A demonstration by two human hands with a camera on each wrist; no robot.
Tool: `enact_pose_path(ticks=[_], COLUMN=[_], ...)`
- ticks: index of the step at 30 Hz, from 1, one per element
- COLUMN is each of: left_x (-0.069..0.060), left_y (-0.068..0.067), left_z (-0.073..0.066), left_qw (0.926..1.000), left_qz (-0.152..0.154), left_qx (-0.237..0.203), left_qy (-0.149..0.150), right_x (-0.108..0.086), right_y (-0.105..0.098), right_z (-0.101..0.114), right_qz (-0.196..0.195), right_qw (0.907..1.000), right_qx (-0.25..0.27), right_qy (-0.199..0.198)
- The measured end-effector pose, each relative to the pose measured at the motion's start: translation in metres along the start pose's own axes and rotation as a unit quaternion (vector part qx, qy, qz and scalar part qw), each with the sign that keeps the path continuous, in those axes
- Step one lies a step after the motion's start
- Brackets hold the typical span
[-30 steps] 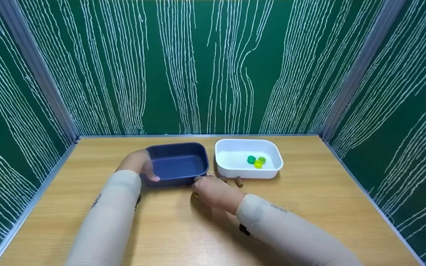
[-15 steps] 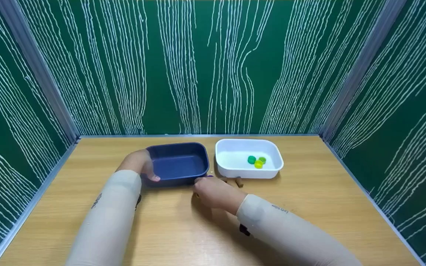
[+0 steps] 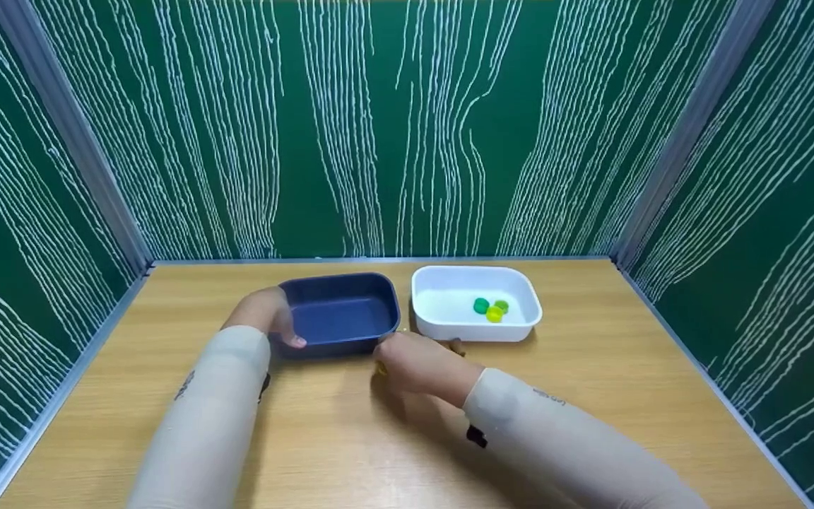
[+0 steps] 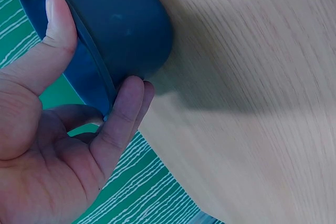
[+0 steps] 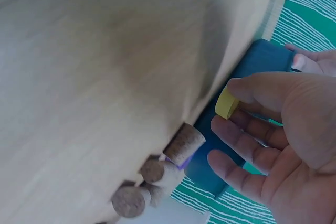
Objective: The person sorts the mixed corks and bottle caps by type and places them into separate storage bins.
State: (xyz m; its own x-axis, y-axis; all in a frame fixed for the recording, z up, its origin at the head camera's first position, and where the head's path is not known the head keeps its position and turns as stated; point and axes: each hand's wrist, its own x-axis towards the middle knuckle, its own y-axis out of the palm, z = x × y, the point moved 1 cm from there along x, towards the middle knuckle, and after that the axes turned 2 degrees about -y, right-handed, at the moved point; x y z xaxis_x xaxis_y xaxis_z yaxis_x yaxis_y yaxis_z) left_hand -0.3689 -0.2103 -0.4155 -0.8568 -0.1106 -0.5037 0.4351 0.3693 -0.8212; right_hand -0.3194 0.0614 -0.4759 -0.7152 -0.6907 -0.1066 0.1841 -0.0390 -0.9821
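At the left end of a dark blue plastic bin (image 3: 347, 318), my left hand (image 3: 262, 314) holds its rim. In the left wrist view, the thumb (image 4: 62, 24) lies over the rim while other fingers (image 4: 123, 108) rest on the outer wall. My right hand (image 3: 421, 364) is low over the table, just in front of the bin's right corner. Between its thumb and fingers it pinches a small yellow bottle cap (image 5: 227, 103). Beside those fingers lie several corks (image 5: 185, 144), with a purple piece (image 5: 181, 164) partly hidden behind one. The head view shows little of them behind the hand.
To the right of the bin stands a white bin (image 3: 442, 332). It contains a green cap (image 3: 481, 305), a yellow cap (image 3: 494, 314) and a lime cap (image 3: 502, 306). One cork (image 3: 457, 347) lies before its front wall. Green panels (image 3: 414, 127) with white lines enclose the table (image 3: 336, 438).
My right hand has shifted slightly right with the yellow bottle cap and now covers more of the corks. My left hand and both bins look the same.
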Motion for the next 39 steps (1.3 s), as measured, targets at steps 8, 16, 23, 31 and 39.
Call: enact_pose_path(ticks=[8, 16, 23, 31, 39], left_x=[-0.009, 0.002, 0.008, 0.005, 0.004], left_y=[-0.005, 0.001, 0.002, 0.001, -0.001], left_z=[-0.003, -0.003, 0.000, -0.001, -0.003], left_qw=[0.9997, 0.9998, 0.9997, 0.9995, 0.9995], left_qz=[0.013, 0.001, -0.002, 0.001, 0.010], left_qx=[0.018, -0.005, -0.012, -0.021, 0.022], left_qy=[-0.005, -0.019, -0.020, -0.025, -0.018], right_x=[-0.015, -0.029, -0.031, -0.027, -0.022], right_y=[-0.021, -0.043, -0.056, -0.055, -0.039], right_z=[-0.015, -0.041, -0.075, -0.126, -0.163], right_qz=[-0.035, -0.029, -0.084, -0.113, -0.106], right_qw=[0.9993, 0.9920, 0.9886, 0.9827, 0.9742], right_qx=[0.011, 0.094, 0.079, 0.082, 0.109], right_qy=[-0.011, 0.079, 0.097, 0.122, 0.167])
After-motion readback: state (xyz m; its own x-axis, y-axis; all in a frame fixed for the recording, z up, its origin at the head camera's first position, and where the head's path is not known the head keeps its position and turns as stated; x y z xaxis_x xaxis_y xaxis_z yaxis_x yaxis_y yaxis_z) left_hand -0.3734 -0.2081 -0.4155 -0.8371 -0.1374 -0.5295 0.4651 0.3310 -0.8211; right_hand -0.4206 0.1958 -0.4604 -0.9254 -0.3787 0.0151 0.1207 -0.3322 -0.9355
